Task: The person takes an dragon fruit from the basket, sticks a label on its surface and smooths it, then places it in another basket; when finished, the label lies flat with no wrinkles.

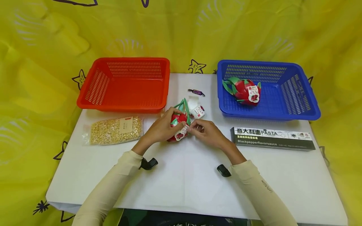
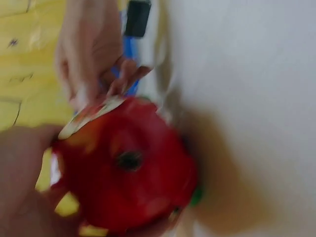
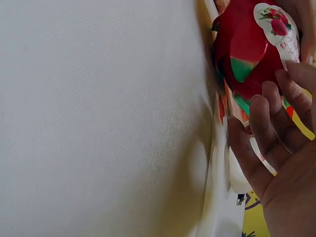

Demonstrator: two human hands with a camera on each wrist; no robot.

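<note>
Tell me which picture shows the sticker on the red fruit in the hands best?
The right wrist view: the sticker on the dragon fruit is close and sharp, its red picture clear. The head view shows it small, at the fingertips. The left wrist view is blurred, with only its pale edge seen.

Red basket [image 1: 124,84]: set at the back left of the white surface [image 1: 181,185].
Blue basket [image 1: 267,91]: set at the back right; a second dragon fruit [image 1: 241,90] is held in it.
Corn bag [image 1: 115,130]: laid before the red basket.
Pasta box [image 1: 272,138]: laid before the blue basket.
Candy [image 1: 196,92]: placed between the baskets.
</note>
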